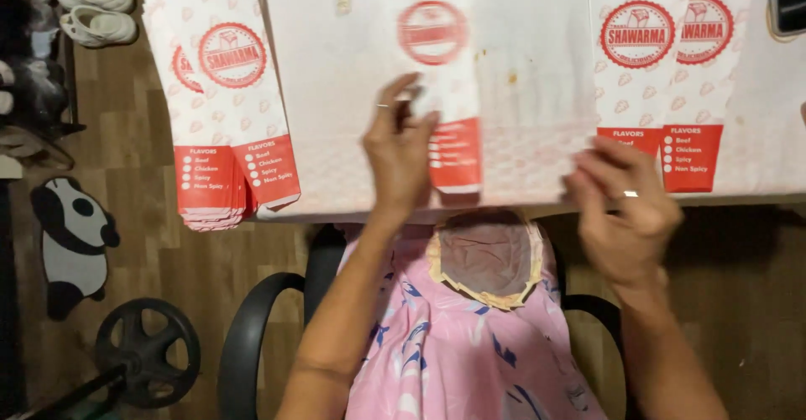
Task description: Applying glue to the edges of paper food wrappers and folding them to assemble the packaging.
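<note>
My left hand [400, 149] rests on a white and red paper pouch [443, 92] lying in the middle of the white table [336, 84], fingers spread over its left edge. My right hand [623, 210] hovers at the table's front edge, fingers curled, just below two overlapping paper pouches [663, 67] with round red emblems. A fanned stack of the same pouches [222, 101] lies at the table's left end, overhanging the edge.
A dark phone [789, 0] lies at the far right corner. Below the table are a black chair armrest [252, 336], a panda-shaped mat [71, 244], a weight plate [147, 353] and sandals [96, 4] on the wooden floor.
</note>
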